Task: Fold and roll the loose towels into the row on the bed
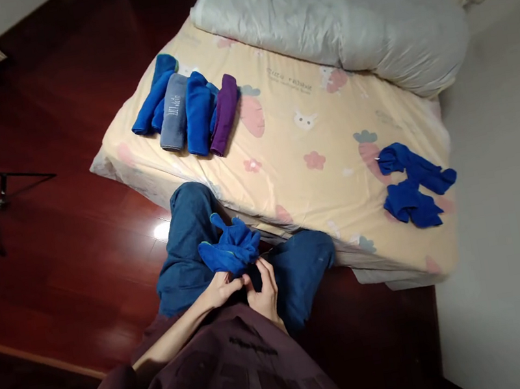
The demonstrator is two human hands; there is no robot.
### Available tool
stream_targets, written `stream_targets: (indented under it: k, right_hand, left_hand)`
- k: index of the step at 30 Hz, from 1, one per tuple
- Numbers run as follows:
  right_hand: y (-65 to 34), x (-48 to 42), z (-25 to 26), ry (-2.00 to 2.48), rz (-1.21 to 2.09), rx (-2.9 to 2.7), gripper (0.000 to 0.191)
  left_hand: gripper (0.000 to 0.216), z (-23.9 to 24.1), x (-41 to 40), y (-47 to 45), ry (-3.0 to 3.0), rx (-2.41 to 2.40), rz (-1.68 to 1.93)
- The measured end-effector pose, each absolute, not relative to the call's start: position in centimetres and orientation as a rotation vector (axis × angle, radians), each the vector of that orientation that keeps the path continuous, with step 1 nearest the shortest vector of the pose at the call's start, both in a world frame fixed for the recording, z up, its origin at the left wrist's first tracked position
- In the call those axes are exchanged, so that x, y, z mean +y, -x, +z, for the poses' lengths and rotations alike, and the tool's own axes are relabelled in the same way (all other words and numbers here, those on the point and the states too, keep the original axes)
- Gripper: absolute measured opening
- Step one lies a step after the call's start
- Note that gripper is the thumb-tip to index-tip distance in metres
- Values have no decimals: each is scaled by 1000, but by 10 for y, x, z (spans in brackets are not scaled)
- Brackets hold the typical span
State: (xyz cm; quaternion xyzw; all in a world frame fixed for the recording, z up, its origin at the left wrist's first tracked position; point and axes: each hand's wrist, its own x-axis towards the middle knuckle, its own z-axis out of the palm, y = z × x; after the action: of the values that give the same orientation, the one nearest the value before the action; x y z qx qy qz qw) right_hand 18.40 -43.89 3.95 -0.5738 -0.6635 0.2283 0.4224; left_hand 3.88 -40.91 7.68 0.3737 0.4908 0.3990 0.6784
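Over my blue-trousered lap [181,273], my R hand [262,288] has fingers curled against a crumpled bright-blue cloth w/ green trim [232,248]; L hand [220,289] is partly under, can't tell if either's pinching. Looks soft, light, prob. not slippery; best hold: bunched near end. Beyond: cream patterned bedsheet [284,158].

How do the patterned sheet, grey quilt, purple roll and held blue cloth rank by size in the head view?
1. Patterned sheet
2. Grey quilt
3. Held blue cloth, though nearer the camera
4. Purple roll
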Motion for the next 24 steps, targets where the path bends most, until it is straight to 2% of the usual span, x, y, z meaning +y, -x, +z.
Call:
stream_targets:
  k: [5,10,17,21,24]
  right_hand:
    - [-188,-438,48,1313,825,-1773,25]
    - [-177,-438,55,1328,946,-1826,7]
    - [-175,-432,85,1421,979,-1502,18]
    - [-184,-439,114,1441,1060,-1365,19]
    - [-184,-443,129,1438,1033,-1469,18]
  left_hand:
    - [41,74,-413,-35,-859,1148,884]
    - [32,76,-416,-32,-919,1223,847]
    - [25,71,-408,-17,-1096,1217,696]
    - [39,79,-404,-4,-1161,1337,748]
    - [54,77,-405,8,-1214,1404,832]
